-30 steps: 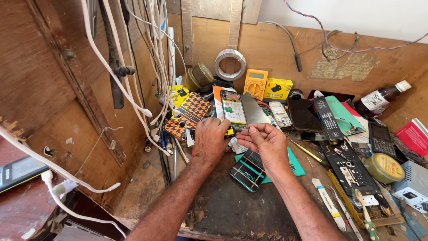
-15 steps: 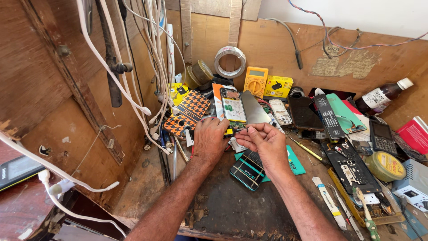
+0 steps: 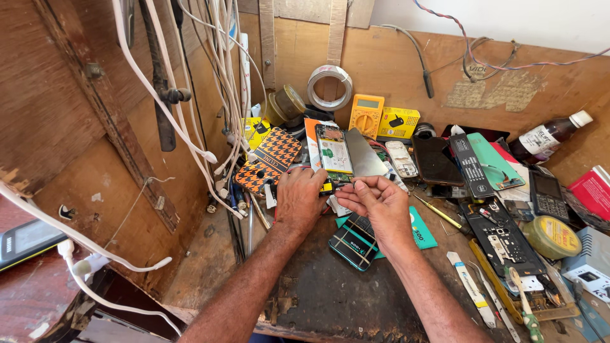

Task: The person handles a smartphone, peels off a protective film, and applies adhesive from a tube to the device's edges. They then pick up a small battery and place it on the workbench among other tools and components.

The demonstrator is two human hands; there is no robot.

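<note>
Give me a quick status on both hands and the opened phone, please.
Left hand and right hand both at opened phone, fingertips on its lower end. Grip unclear. Teal phone lies just beneath the right hand.

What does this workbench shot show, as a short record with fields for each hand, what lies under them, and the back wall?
left hand: rests on the bench, fingers at the lower end of the opened phone
right hand: raised beside it, fingertips pinched; whether its grip holds a small part, cannot tell
under hands: teal phone on the dark bench
back wall: yellow multimeter, tape roll
left side: white cables
</note>
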